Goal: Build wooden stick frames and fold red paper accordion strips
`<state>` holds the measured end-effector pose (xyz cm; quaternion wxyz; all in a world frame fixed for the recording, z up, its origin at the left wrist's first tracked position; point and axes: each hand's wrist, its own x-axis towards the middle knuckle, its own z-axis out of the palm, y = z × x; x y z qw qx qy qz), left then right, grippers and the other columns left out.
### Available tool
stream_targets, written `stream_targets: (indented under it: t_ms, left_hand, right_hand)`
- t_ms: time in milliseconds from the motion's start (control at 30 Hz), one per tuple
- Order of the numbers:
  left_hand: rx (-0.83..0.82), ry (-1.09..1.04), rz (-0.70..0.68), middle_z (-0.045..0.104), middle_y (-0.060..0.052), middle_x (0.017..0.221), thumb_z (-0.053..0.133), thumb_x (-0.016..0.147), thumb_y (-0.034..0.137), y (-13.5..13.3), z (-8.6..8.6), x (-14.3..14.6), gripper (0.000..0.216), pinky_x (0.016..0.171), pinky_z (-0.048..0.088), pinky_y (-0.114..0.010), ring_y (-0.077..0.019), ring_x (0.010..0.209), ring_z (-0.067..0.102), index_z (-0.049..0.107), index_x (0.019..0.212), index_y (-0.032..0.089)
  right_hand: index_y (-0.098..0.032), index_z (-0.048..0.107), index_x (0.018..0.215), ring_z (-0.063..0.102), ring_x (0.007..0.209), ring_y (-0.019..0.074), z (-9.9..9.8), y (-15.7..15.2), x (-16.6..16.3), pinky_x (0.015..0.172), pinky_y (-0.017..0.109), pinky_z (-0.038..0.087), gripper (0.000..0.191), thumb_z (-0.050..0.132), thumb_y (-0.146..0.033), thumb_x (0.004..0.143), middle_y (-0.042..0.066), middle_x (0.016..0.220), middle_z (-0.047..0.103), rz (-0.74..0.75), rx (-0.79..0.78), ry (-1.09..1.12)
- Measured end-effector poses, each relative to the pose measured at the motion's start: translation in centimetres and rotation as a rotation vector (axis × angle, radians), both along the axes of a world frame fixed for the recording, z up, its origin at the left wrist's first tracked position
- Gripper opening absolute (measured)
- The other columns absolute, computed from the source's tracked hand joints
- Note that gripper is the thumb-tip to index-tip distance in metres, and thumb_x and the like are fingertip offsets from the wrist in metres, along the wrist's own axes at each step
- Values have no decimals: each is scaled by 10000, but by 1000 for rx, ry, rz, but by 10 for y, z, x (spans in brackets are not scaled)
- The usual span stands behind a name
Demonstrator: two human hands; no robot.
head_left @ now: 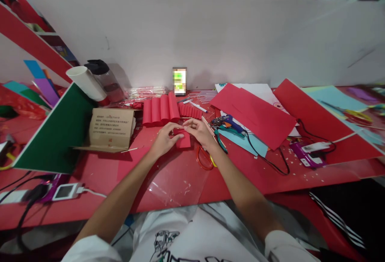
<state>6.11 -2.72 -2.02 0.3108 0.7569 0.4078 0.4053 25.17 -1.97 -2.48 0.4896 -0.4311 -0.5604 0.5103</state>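
Observation:
A small piece of red paper (184,141) is held between my two hands over the red table. My left hand (165,138) pinches its left upper edge with thumb and fingers. On the other side, my right hand (199,132) has its fingers closed on the paper's top edge. Just beyond the hands stand several red paper rolls (161,108) side by side. A row of smaller red rolls (191,111) lies to their right. Scissors with orange handles (203,158) rest beside my right wrist, partly hidden by it.
An opened cardboard box (110,127) and a green panel (57,129) stand left, near a bottle (110,81). A phone (179,80) leans on the white partition. To the right lie a glue gun (233,123) with its cord, pliers (221,141), red sheets (252,111) and a power strip (306,155).

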Motion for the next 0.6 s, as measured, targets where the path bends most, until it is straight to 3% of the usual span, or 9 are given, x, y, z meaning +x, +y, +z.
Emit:
stream_targets:
  t_ms: [100,367,500,600]
  left_hand:
    - [6,-21,59,713,-61,983,713,844,329,2,-4,0,224,760,482,-291,-171,816,614,734,1024,196]
    - [-46,-10,65,734,-61,983,690,863,372,6,-6,-4,296,711,465,-277,-151,739,585,742,1096,198]
    - [-29,-12,24,732,-67,1073,729,835,366,3,-2,-2,405,733,475,-279,-153,776,588,706,1214,226]
    - [-25,-14,39,746,-67,1038,717,850,357,3,-3,-3,346,743,487,-290,-159,773,608,733,1169,222]
  right_hand:
    - [-199,672,911,626,775,140,2,-1,0,690,249,501,238,735,-374,762,9,875,680,71,-54,18]
    - [-192,712,864,646,828,163,5,1,3,785,289,515,233,764,-380,737,23,863,715,87,40,-33]
    - [-196,745,876,676,859,184,0,3,4,798,306,535,252,776,-392,722,43,917,752,68,-41,33]
    - [-201,763,918,690,839,187,-2,3,6,774,310,549,284,781,-409,726,49,932,761,100,-112,85]
